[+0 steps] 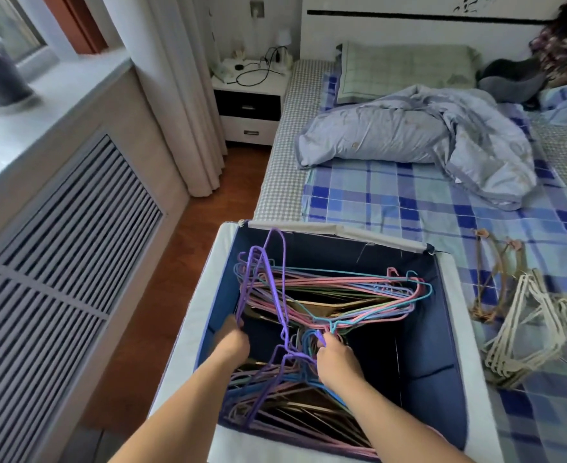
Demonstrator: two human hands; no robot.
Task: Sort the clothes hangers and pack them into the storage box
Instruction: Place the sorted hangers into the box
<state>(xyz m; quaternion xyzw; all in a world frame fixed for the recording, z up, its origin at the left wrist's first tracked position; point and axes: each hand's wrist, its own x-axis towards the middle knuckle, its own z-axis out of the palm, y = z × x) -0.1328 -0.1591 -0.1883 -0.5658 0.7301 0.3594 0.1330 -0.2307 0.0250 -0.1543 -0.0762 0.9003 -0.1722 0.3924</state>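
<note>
Inside the navy storage box (pixel 442 345) at lower centre, the left hand (pixel 233 342) and right hand (pixel 337 357) each grip coloured wire hangers (pixel 335 289); the box's right half is open room.

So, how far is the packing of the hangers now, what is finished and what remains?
Mostly done, it seems: many coloured hangers already lie inside the storage box. In hand: the left hand and right hand both reach into the box and grip purple hangers there. Left: a pile of beige hangers and some brown hangers on the bed beside the box.
</note>
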